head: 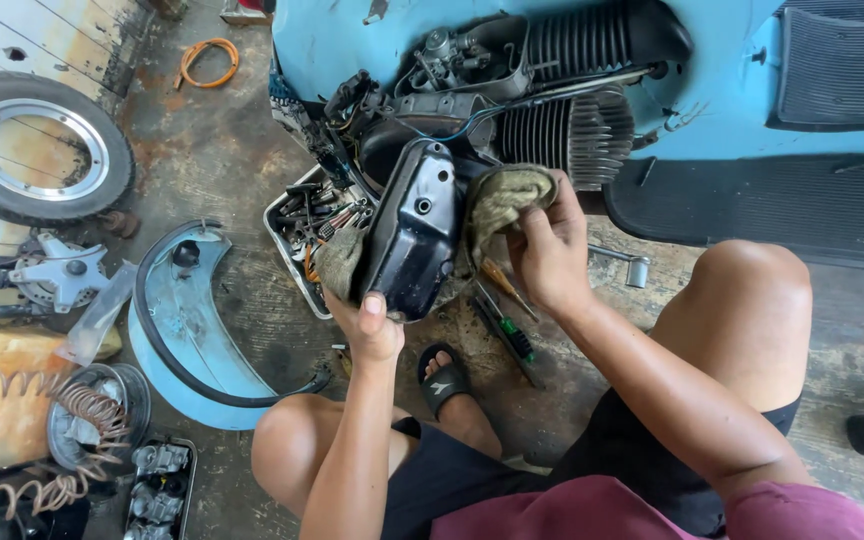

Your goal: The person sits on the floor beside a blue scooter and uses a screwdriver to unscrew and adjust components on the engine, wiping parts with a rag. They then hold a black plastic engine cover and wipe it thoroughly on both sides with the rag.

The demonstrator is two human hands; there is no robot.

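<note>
Wiping is judged the step in hand: the black engine cover (410,232), just below frame centre, is gripped at its lower edge by the left hand (370,325), fingers closed around it with a grimy rag (342,262) bunched under them, while a second olive rag (505,197) at 1 o'clock of the cover is pinched in the right hand (550,255). A firm hold and a turn of the cover would be needed next. Beyond, the blue scooter (712,90) is cut off at 12 o'clock; parts tray (287,240) contents are hard to make out.
</note>
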